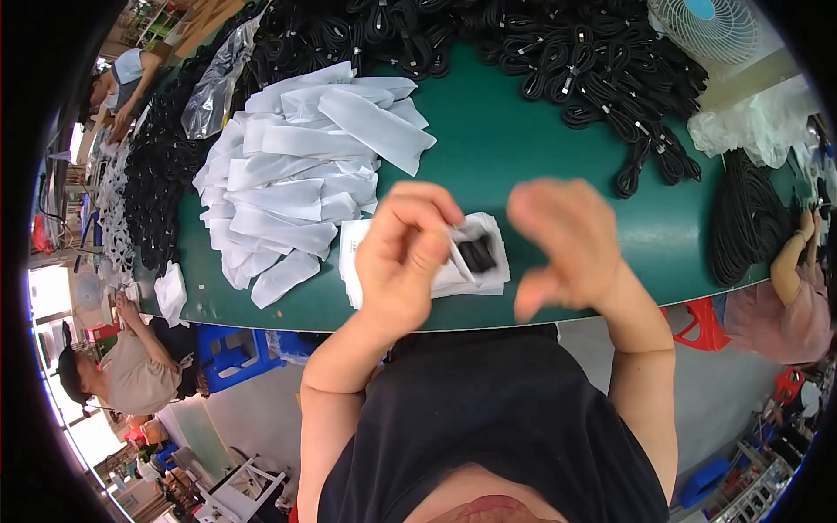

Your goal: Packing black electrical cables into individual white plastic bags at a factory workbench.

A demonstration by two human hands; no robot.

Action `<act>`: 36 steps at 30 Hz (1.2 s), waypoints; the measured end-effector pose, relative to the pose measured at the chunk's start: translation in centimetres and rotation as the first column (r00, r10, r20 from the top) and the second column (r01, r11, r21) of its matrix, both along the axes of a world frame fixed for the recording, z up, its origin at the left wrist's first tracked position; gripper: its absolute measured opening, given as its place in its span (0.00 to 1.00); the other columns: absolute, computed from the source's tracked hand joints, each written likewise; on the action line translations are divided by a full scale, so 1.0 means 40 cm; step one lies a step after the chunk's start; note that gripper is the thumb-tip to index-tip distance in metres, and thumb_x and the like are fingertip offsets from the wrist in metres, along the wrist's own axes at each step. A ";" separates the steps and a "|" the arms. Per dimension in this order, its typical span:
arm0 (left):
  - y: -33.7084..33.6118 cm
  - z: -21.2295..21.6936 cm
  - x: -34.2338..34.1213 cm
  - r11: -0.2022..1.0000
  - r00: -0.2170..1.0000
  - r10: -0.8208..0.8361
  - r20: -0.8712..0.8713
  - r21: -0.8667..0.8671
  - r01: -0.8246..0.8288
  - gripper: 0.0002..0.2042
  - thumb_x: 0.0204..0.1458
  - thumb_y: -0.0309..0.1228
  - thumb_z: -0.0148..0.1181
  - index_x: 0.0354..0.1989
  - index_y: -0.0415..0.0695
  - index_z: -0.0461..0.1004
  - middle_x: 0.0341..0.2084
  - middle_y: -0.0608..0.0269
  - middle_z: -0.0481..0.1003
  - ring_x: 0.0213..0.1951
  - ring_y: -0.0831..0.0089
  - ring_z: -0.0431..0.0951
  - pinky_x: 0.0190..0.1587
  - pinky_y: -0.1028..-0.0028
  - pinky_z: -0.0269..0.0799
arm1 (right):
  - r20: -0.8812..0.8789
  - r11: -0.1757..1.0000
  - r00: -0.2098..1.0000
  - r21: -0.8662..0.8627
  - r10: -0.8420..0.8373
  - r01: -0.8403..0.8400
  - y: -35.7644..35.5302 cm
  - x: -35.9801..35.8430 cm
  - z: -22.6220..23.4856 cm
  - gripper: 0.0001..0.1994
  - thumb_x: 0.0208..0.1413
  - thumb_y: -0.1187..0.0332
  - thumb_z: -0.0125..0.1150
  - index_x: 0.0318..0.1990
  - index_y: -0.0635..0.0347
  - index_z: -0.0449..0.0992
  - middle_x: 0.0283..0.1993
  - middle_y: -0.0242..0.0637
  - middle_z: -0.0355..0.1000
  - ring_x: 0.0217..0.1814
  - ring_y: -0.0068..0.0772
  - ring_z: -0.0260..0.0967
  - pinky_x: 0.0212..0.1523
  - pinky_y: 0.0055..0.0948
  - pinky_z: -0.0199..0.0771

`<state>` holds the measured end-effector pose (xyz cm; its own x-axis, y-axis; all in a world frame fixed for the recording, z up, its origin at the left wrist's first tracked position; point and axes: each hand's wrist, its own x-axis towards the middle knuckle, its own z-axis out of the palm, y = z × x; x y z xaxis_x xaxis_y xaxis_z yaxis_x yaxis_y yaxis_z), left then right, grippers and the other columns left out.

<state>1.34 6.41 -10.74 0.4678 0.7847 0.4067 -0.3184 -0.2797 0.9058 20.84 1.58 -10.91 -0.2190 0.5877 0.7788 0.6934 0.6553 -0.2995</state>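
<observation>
My left hand point(397, 253) pinches the edge of a white pouch point(459, 260) whose mouth gapes toward the right. Inside that mouth sits a coiled black cable point(477, 253), only partly visible. To the right of the pouch, my right hand point(567, 248) is raised with fingers apart, smeared by motion, and holds nothing I can see. Beneath the pouch and my left hand lies a stack of flat white pouches point(350, 240) at the table's near edge. A heap of white pouches point(296, 174) spreads over the table to the left.
Coiled black cables point(575, 78) are piled along the far side of the green table point(488, 131), and more point(157, 200) lie at left. A clear plastic bag point(218, 87) lies beyond the heap. A fan point(706, 26) stands far right, near a thick black cable bundle point(750, 218). Other people sit on both sides.
</observation>
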 end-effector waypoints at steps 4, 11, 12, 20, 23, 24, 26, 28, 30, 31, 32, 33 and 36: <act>0.065 0.010 -0.007 0.973 0.990 0.135 0.028 -0.193 -0.128 0.06 0.58 0.30 0.53 0.34 0.40 0.67 0.39 0.60 0.70 0.28 0.83 0.65 0.30 0.84 0.63 | 0.227 0.917 0.901 -0.064 -0.370 0.393 0.163 0.121 -0.093 0.14 0.46 0.72 0.62 0.43 0.59 0.74 0.42 0.39 0.70 0.40 0.40 0.69 0.40 0.35 0.70; 0.205 -0.063 -0.079 0.725 0.710 0.686 0.159 -0.237 -0.647 0.08 0.58 0.28 0.53 0.42 0.38 0.66 0.35 0.59 0.72 0.31 0.80 0.68 0.37 0.81 0.65 | 0.621 0.834 0.669 -0.045 -0.408 0.550 0.365 0.292 -0.181 0.18 0.40 0.79 0.57 0.44 0.61 0.74 0.47 0.37 0.68 0.49 0.39 0.65 0.48 0.36 0.67; 0.200 -0.061 -0.083 0.723 0.709 0.688 0.155 -0.237 -0.649 0.08 0.58 0.28 0.53 0.42 0.38 0.66 0.35 0.59 0.72 0.31 0.80 0.68 0.37 0.81 0.65 | 0.620 0.829 0.685 -0.098 -0.383 0.551 0.379 0.301 -0.180 0.18 0.41 0.79 0.56 0.44 0.62 0.74 0.47 0.38 0.68 0.49 0.39 0.65 0.49 0.36 0.67; 0.018 -0.112 -0.070 0.868 0.726 0.374 -0.577 0.494 -0.055 0.11 0.40 0.21 0.64 0.34 0.40 0.72 0.33 0.56 0.70 0.32 0.60 0.71 0.37 0.69 0.68 | 0.775 0.763 0.569 -0.185 -0.274 0.620 0.399 0.256 -0.142 0.18 0.44 0.72 0.64 0.46 0.49 0.74 0.45 0.37 0.65 0.51 0.38 0.63 0.54 0.39 0.61; -0.008 -0.184 -0.064 0.845 0.690 0.410 -0.597 0.533 -0.041 0.09 0.40 0.22 0.65 0.31 0.40 0.73 0.30 0.57 0.70 0.33 0.58 0.71 0.35 0.67 0.68 | 0.698 0.876 0.668 -0.125 -0.256 0.467 0.349 0.212 -0.145 0.17 0.39 0.64 0.69 0.41 0.50 0.76 0.47 0.38 0.66 0.54 0.38 0.61 0.57 0.45 0.57; -0.012 -0.196 -0.067 0.834 0.646 0.438 -0.625 0.551 -0.032 0.08 0.40 0.22 0.64 0.29 0.39 0.73 0.29 0.58 0.70 0.33 0.58 0.71 0.35 0.66 0.68 | 0.671 0.913 0.689 -0.044 -0.274 0.406 0.329 0.197 -0.152 0.19 0.37 0.61 0.70 0.40 0.51 0.76 0.48 0.38 0.66 0.55 0.39 0.61 0.58 0.46 0.56; -0.010 -0.193 -0.066 0.842 0.662 0.431 -0.613 0.537 -0.052 0.06 0.40 0.21 0.64 0.28 0.39 0.74 0.28 0.58 0.71 0.33 0.58 0.72 0.33 0.67 0.69 | 0.589 0.945 0.766 -0.015 -0.257 0.328 0.281 0.158 -0.149 0.18 0.39 0.60 0.70 0.37 0.56 0.73 0.48 0.39 0.68 0.53 0.40 0.64 0.59 0.49 0.55; -0.015 -0.184 -0.071 0.900 0.716 0.392 -0.578 0.402 -0.169 0.05 0.41 0.20 0.64 0.28 0.39 0.76 0.28 0.59 0.71 0.30 0.64 0.73 0.31 0.71 0.70 | 0.387 0.956 0.917 -0.220 -0.100 0.197 0.219 0.126 -0.156 0.18 0.41 0.61 0.69 0.38 0.56 0.72 0.43 0.38 0.69 0.42 0.41 0.68 0.52 0.44 0.63; -0.020 -0.173 -0.078 0.935 0.749 0.342 -0.567 0.286 -0.211 0.05 0.42 0.21 0.65 0.29 0.39 0.77 0.28 0.60 0.72 0.29 0.68 0.73 0.29 0.74 0.69 | 0.209 0.926 0.977 -0.361 -0.032 0.107 0.140 0.082 -0.116 0.19 0.42 0.60 0.68 0.41 0.55 0.71 0.36 0.35 0.68 0.32 0.41 0.68 0.39 0.37 0.69; -0.023 -0.169 -0.081 0.955 0.781 0.296 -0.550 0.166 -0.245 0.04 0.44 0.21 0.65 0.29 0.39 0.78 0.28 0.61 0.72 0.27 0.72 0.72 0.28 0.76 0.68 | 0.192 0.913 0.981 -0.401 0.007 0.072 0.105 0.071 -0.095 0.19 0.42 0.59 0.68 0.41 0.54 0.71 0.33 0.34 0.66 0.30 0.39 0.67 0.33 0.35 0.68; -0.021 -0.167 -0.083 0.955 0.780 0.295 -0.551 0.165 -0.245 0.04 0.44 0.21 0.65 0.29 0.39 0.78 0.28 0.61 0.72 0.27 0.72 0.72 0.28 0.76 0.68 | 0.174 0.897 0.984 -0.440 0.044 0.037 0.075 0.062 -0.083 0.19 0.42 0.59 0.68 0.42 0.53 0.72 0.31 0.34 0.65 0.28 0.36 0.66 0.28 0.33 0.67; -0.019 -0.166 -0.085 0.962 0.795 0.269 -0.545 0.106 -0.253 0.04 0.44 0.21 0.64 0.30 0.38 0.78 0.28 0.62 0.72 0.27 0.74 0.71 0.28 0.78 0.67 | 0.158 0.905 0.987 -0.424 0.043 0.028 0.048 0.056 -0.082 0.20 0.40 0.58 0.69 0.42 0.51 0.74 0.28 0.32 0.61 0.26 0.32 0.65 0.23 0.30 0.65; -0.019 -0.169 -0.089 0.963 0.833 0.231 -0.502 -0.006 -0.270 0.04 0.46 0.21 0.64 0.30 0.38 0.79 0.28 0.65 0.73 0.27 0.78 0.70 0.28 0.80 0.65 | 0.157 0.903 0.987 -0.430 0.041 0.031 -0.011 0.039 -0.058 0.20 0.38 0.59 0.70 0.41 0.53 0.76 0.28 0.32 0.61 0.23 0.29 0.63 0.20 0.28 0.64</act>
